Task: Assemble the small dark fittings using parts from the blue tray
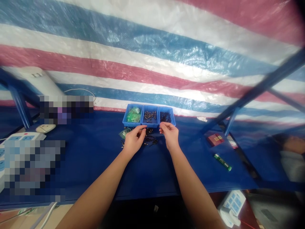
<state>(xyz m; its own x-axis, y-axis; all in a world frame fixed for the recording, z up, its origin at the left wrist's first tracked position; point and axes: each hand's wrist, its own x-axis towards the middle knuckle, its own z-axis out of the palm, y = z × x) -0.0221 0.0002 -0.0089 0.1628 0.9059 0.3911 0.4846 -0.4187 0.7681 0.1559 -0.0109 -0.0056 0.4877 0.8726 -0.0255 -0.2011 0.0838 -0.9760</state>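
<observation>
Three joined blue bins stand on the blue table. The left bin [124,120] holds small green and clear items, maybe bags. Brownish metal pieces like screws [150,115] lie in the middle bin [150,124], and thin black pieces [165,117] in the right bin [173,118]. In front of them is a loose pile of small dark screw-like parts [150,140]. My left hand [134,139] is over this pile, thumb and forefinger pinched. My right hand [170,135] pinches near the right bin's front edge. Whatever either hand holds is too small to name.
A green tube-like packet [222,162] and a red box [215,139] lie to the right. White power strips are at far left [23,136] and lower right [234,203]. Blue metal struts [257,87] and a striped sheet [152,63] enclose the table. Another person's sleeve [293,163] shows far right.
</observation>
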